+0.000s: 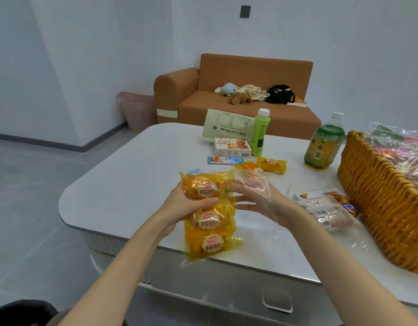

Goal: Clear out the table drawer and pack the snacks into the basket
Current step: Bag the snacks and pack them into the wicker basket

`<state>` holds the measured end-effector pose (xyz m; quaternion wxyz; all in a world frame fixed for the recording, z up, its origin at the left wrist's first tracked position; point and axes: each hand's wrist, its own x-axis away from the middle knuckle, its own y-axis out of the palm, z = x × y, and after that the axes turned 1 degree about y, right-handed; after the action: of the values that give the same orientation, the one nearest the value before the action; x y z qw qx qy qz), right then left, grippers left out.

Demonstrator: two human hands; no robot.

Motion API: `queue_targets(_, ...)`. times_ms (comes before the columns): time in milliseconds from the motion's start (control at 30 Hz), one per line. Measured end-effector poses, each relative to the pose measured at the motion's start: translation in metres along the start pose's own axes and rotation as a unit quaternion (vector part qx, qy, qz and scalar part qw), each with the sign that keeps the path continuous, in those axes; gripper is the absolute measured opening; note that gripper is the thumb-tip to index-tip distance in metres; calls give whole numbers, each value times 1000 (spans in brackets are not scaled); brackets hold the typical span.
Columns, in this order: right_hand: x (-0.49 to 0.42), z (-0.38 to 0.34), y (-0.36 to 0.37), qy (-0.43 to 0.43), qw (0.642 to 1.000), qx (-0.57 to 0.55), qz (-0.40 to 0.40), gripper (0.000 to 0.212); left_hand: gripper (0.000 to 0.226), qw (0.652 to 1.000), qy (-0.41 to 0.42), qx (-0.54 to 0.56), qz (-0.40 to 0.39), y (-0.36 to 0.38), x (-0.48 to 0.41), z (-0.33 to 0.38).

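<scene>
Left hand: grip closed around a clear bag of yellow soft-bread packs, thumb across the front, bag held upright over the near edge of the table.
Right hand: fingers spread wide, palm toward the bag, touching loose clear plastic at the bag's right side; no firm hold visible.
Bag contents: three round bread packs stacked one above another, red and white labels facing the camera.
Basket: woven, golden brown, at the right end of the table, partly out of frame; crinkled clear snack wrappers showing over its rim.
Beside the basket: clear-wrapped pastries lying flat on the table, touching the basket's near wall.
Middle of the table: two small yellow bread packs, a thin blue and white stick pack, a white biscuit box, a pale green paper bag.
Bottles: slim green bottle with white cap, upright just beside the box; larger yellow-green drink bottle, upright near the basket.
Drawer: grey front with a handle below the table edge, seen shut.
Background: orange sofa with soft toys, pink laundry basket beside it.
</scene>
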<state>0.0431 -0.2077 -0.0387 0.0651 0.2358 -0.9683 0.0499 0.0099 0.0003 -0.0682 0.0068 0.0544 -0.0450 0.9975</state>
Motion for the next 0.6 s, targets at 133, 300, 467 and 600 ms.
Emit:
queue_targets(133,3,-5,-22,31,996,23,78,28,73,1000,-24,-4,6,-9,-1,-2)
queue_targets(300,-19,6,-55,19,942,135,308,22,60,998,-44,-35,13,-28,-7,-1)
queue_targets(467,-52,14,-71,-52,867,355,345,29,69,995,-69,-74,-21,-31,-24,-1)
queue_targets(600,-87,25,-82,-29,867,404,291,39,66,991,-83,-100,-38,-24,-40,1)
